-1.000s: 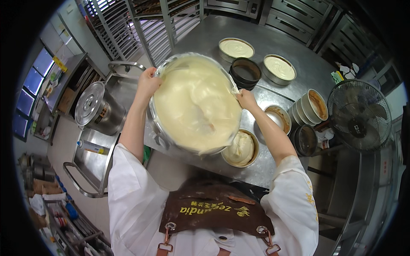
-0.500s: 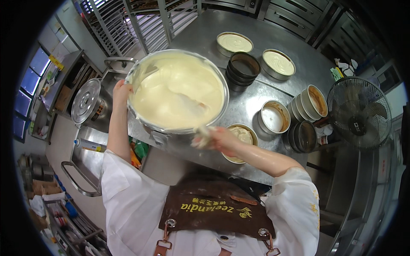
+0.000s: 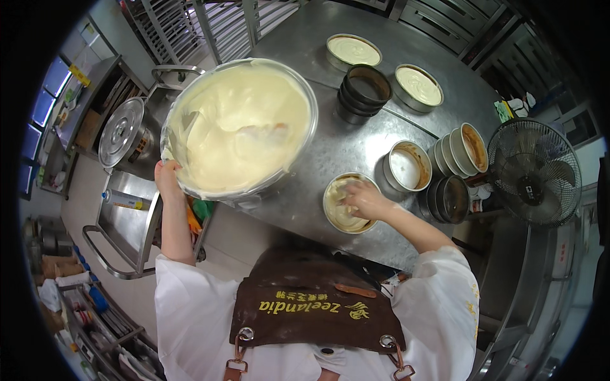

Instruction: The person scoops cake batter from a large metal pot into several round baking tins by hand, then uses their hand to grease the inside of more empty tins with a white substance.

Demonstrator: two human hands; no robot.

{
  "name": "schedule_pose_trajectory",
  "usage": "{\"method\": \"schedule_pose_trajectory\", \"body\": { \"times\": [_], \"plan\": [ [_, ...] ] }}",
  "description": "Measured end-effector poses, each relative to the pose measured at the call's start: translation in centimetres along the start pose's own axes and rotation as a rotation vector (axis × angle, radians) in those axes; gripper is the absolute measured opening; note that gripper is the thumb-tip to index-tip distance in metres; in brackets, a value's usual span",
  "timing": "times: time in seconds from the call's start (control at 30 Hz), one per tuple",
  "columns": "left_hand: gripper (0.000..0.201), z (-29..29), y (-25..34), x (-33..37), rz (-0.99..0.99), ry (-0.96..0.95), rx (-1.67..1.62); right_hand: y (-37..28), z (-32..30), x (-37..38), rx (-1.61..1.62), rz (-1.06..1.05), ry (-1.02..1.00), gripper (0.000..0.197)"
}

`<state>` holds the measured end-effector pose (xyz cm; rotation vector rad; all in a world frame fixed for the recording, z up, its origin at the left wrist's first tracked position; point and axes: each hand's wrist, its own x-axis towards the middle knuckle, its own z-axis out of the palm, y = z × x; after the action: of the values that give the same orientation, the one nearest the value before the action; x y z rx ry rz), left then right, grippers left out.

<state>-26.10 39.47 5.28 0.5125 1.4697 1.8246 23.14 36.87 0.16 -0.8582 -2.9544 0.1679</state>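
Observation:
My left hand (image 3: 168, 176) is closed around the near left rim of a large metal mixing bowl (image 3: 312, 113), tilted toward me and holding pale, creamy batter (image 3: 235, 143). Over a round cake tin (image 3: 326, 211) at the table's near edge is my right hand (image 3: 363, 200). Its batter-smeared fingers are apart and point down at the pale batter in the tin; whether the fingertips touch it is hard to see. Beside that tin stands another round tin (image 3: 407, 166) with a browned inner wall and no batter in it.
Two batter-filled tins (image 3: 354, 51) (image 3: 419, 87) sit at the far side of the steel table (image 3: 298, 32), near stacked dark tins (image 3: 365, 95). Stacked light tins (image 3: 459, 151), more dark tins (image 3: 448, 200) and a fan (image 3: 532, 171) stand at right. A steel cart (image 3: 121, 238) with a lidded pot (image 3: 127, 133) is at left.
My right hand has moved right from the bowl's near rim to over the near tin, its fingers now spread. The bowl and my left hand have shifted left in view.

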Motion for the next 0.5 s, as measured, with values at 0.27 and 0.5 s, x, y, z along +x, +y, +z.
{"method": "schedule_pose_trajectory", "body": {
  "times": [0.27, 0.5],
  "plan": [
    [0.007, 1.5, 1.4, -4.0, -0.002, 0.027, -0.016, 0.7, 3.0, -0.1, 0.06, 0.282, -0.35, 0.022],
    [0.028, -6.4, -2.8, -10.2, -0.051, 0.172, 0.017, 1.7, 4.7, -1.4, 0.018, 0.319, -0.14, 0.018]
  ]
}}
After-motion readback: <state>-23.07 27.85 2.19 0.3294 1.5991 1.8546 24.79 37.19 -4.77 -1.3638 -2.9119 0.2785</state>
